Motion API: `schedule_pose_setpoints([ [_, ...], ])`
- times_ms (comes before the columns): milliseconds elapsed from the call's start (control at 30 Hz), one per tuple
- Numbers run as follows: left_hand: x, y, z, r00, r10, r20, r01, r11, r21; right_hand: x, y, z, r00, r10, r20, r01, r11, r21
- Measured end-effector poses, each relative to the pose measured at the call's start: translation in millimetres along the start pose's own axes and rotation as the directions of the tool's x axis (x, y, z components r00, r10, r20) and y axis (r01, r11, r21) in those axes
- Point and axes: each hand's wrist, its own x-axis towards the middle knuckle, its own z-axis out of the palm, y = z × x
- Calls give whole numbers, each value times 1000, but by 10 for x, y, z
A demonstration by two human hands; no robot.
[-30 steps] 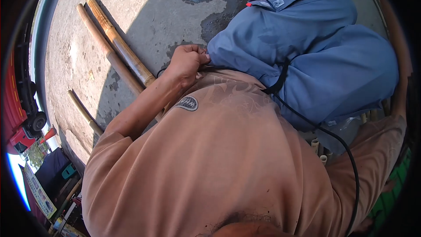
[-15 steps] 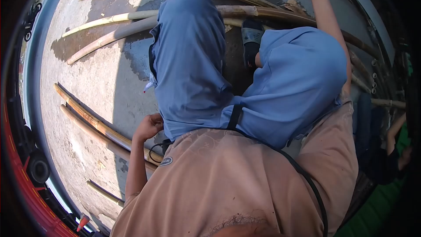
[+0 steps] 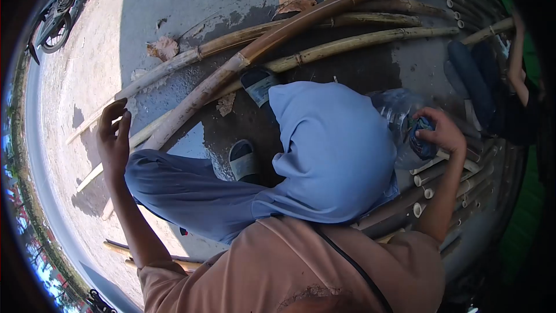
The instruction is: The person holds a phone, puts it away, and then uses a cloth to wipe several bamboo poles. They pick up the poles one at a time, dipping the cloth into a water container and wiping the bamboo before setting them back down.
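Observation:
My left hand is raised at the left, its fingers loosely bent and the thumb apart, with nothing in it. Just beyond it lie long bamboo poles crossing one another on the ground. My right hand, beside my bent knee, is closed on a crumpled blue cloth. Right behind the cloth is a clear plastic container, partly hidden by my knee and hand. Sandals are on my feet, under the bent knees.
Cut bamboo pieces lie stacked at the right, with more bamboo tubes at the upper right. Another person's arm reaches to a bamboo pole there. Dry leaves lie on the concrete. A motorbike stands at the upper left.
My view has turned to the right. My right hand has come back from the far poles to beside my knee, still holding the blue cloth. My left hand has risen from my hip and reached forward.

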Motion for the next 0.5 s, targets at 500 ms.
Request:
schedule_pose_setpoints([
  [500, 1032, -499, 3290, 933, -70, 353, -54, 942, 330, 1488, 678, 1401, 830, 45, 557, 349, 737, -579],
])
